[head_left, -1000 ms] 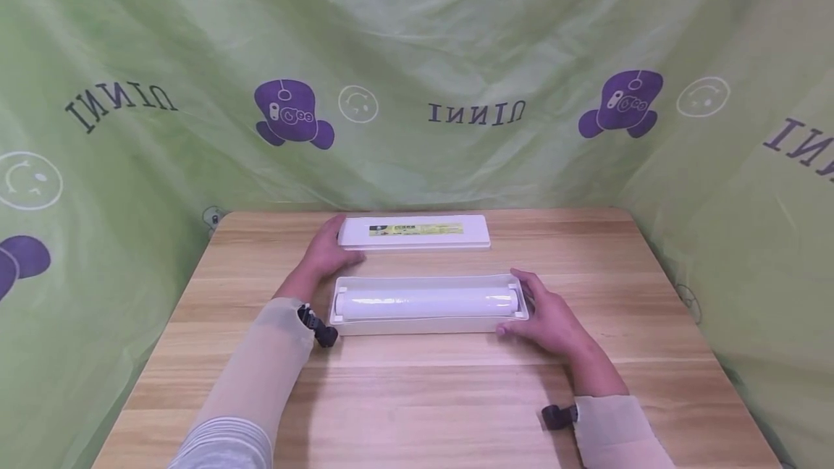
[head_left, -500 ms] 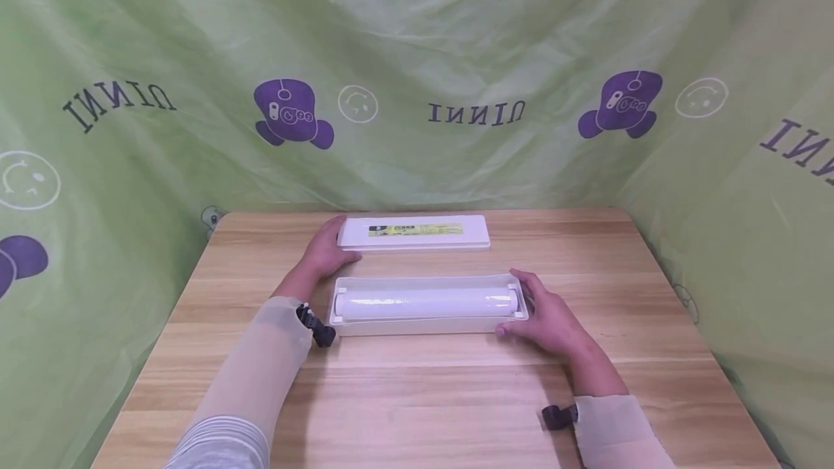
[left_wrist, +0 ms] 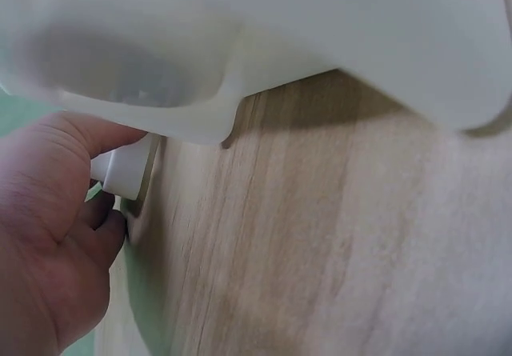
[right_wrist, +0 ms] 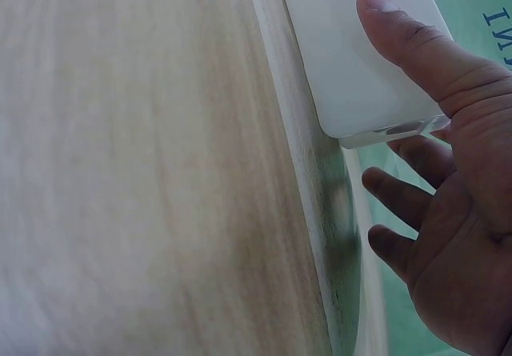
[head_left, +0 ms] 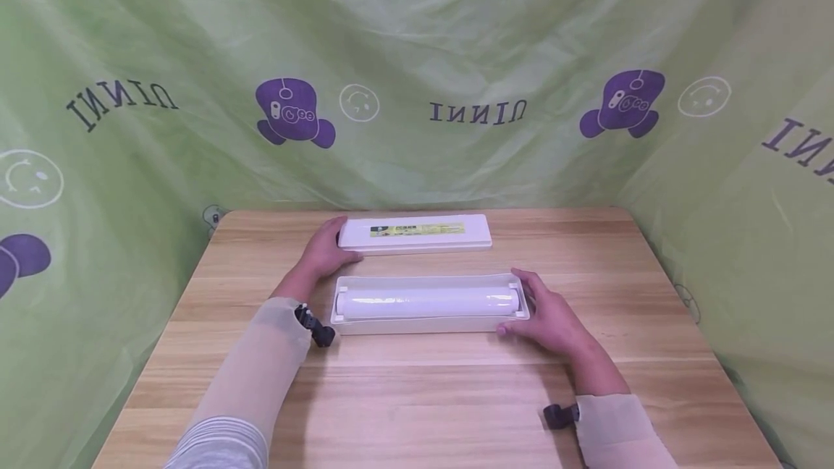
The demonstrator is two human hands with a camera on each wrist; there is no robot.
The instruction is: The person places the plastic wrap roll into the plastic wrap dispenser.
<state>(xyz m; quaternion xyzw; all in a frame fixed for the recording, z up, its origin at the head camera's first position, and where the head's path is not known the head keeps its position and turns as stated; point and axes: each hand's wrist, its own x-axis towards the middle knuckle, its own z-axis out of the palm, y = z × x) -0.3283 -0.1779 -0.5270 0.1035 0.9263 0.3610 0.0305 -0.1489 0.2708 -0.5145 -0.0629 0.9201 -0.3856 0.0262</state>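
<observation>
Hardly anything is shifting since a second ago: the left hand [head_left: 322,250] is gripping the white lid [head_left: 397,240], which is lying just beyond the open box [head_left: 417,326]; the right hand [head_left: 552,321] is gripping the box's right end, and a white roll [head_left: 426,302] is lying inside it.

Beige sleeves [head_left: 250,371], black cameras [head_left: 317,328], grey cuff [head_left: 221,444]

The left hand [head_left: 324,250], fingers [left_wrist: 106,244] apparently curled, reaches farther forward than the spread right hand [head_left: 552,323].
</observation>
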